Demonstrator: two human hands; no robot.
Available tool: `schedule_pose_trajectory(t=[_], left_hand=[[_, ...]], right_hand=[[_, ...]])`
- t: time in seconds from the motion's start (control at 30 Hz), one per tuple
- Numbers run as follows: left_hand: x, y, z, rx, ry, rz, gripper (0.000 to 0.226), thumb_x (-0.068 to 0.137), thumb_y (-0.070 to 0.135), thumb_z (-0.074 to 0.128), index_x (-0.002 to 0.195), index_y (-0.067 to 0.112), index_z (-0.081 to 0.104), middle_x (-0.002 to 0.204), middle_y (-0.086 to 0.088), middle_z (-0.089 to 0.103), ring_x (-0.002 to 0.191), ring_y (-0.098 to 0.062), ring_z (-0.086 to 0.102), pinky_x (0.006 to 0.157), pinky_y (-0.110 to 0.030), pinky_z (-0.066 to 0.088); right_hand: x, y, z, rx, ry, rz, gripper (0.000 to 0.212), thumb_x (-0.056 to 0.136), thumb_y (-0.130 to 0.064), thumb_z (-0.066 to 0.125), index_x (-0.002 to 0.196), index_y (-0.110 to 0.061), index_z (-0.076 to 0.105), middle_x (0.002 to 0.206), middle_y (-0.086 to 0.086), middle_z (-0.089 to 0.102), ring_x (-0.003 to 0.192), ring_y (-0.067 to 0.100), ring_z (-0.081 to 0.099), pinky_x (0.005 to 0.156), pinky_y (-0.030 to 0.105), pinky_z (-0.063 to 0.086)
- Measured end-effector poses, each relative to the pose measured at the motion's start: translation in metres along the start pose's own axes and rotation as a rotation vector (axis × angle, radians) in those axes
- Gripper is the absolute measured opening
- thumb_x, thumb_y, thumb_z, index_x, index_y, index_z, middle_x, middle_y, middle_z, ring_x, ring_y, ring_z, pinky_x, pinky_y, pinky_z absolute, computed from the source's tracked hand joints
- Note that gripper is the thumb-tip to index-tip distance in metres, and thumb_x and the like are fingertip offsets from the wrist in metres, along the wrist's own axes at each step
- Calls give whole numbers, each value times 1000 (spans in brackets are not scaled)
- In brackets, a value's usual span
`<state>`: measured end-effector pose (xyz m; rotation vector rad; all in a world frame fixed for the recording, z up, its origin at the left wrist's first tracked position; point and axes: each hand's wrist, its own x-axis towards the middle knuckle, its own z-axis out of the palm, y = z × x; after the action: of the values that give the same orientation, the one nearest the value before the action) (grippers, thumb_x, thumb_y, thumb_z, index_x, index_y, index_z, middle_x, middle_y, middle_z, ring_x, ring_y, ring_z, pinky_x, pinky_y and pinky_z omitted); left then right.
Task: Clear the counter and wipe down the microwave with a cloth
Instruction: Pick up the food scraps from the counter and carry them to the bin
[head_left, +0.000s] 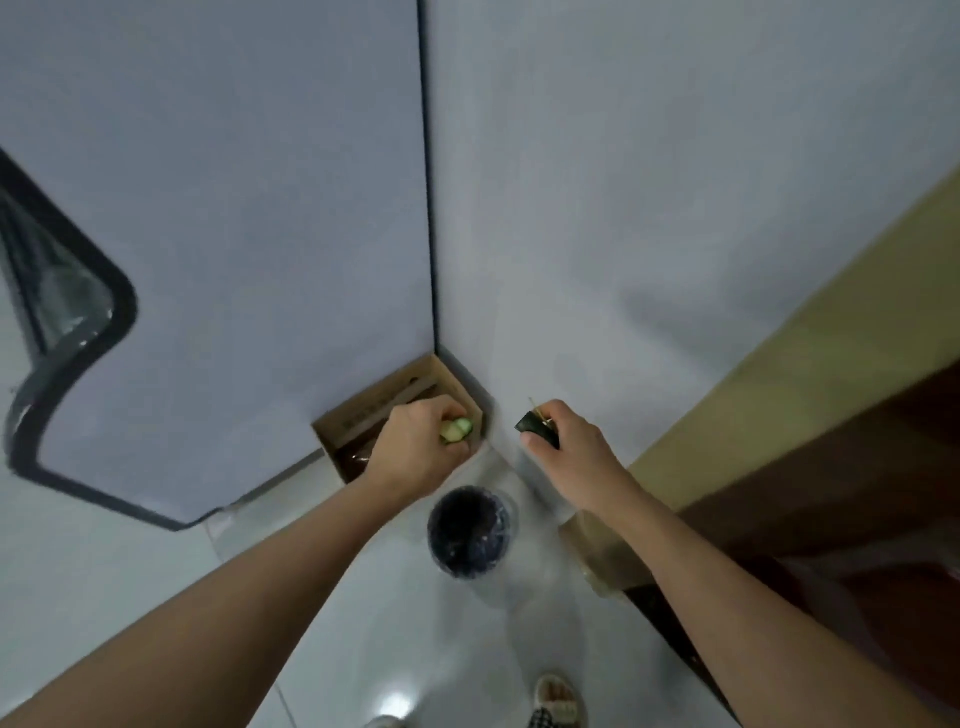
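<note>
I look down into a corner of the room. My left hand (421, 447) grips a small green and pale piece of food scrap (456, 430) above an open cardboard box (358, 415) that sits in the corner. My right hand (566, 441) holds a dark flat object (535, 427) with a thin stick poking from it, near the right wall. Below both hands stands a round dark bin (470, 530) on the pale floor. No counter, microwave or cloth is in view.
Pale walls meet at a dark seam (430, 208). A brown wooden door and yellowish frame (779, 364) run along the right. A black-edged panel (78, 322) is at the left. A slippered foot (558, 699) shows at the bottom on the glossy tile floor.
</note>
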<state>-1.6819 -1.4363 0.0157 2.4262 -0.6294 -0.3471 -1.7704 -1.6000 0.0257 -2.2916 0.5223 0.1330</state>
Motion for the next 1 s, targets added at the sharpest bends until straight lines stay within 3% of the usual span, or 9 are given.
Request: schedule_pose_trajectory(t=[0.17, 0.43, 0.57, 0.83, 1.0], left_hand=[[-7, 13, 41, -4, 62, -193, 29, 80, 22, 70, 109, 20, 67, 108, 0, 69, 97, -18, 62, 76, -22, 44], [-10, 0, 107, -53, 129, -408, 32, 80, 20, 72, 110, 21, 63, 113, 1, 65, 103, -16, 59, 85, -28, 49], [-3, -31, 141, -90, 139, -468, 30, 80, 21, 72, 109, 22, 62, 110, 1, 65, 99, -16, 60, 85, -30, 52], [5, -123, 230, -60, 123, -509, 31, 79, 20, 73, 108, 19, 63, 106, -1, 66, 94, -16, 60, 75, -22, 46], [14, -183, 309, -38, 98, -520, 29, 80, 21, 71, 108, 20, 63, 105, -1, 67, 92, -18, 60, 78, -28, 52]], right_hand=[[29, 41, -6, -45, -162, -112, 18, 95, -27, 49, 106, -13, 48, 85, 1, 53, 78, 19, 50, 56, 24, 34], [65, 93, 25, -63, -311, -149, 22, 95, -27, 50, 112, -14, 49, 94, 0, 54, 85, 18, 51, 66, 24, 36], [86, 117, 60, -82, -367, -102, 30, 96, -28, 49, 122, -14, 47, 108, 3, 55, 99, 21, 53, 78, 28, 37], [127, 186, 155, -108, -401, -87, 23, 95, -24, 52, 112, -10, 49, 97, 1, 52, 95, 21, 54, 74, 23, 33], [154, 240, 228, -156, -407, -105, 27, 95, -24, 51, 118, -9, 49, 112, 8, 56, 106, 25, 53, 79, 25, 34]])
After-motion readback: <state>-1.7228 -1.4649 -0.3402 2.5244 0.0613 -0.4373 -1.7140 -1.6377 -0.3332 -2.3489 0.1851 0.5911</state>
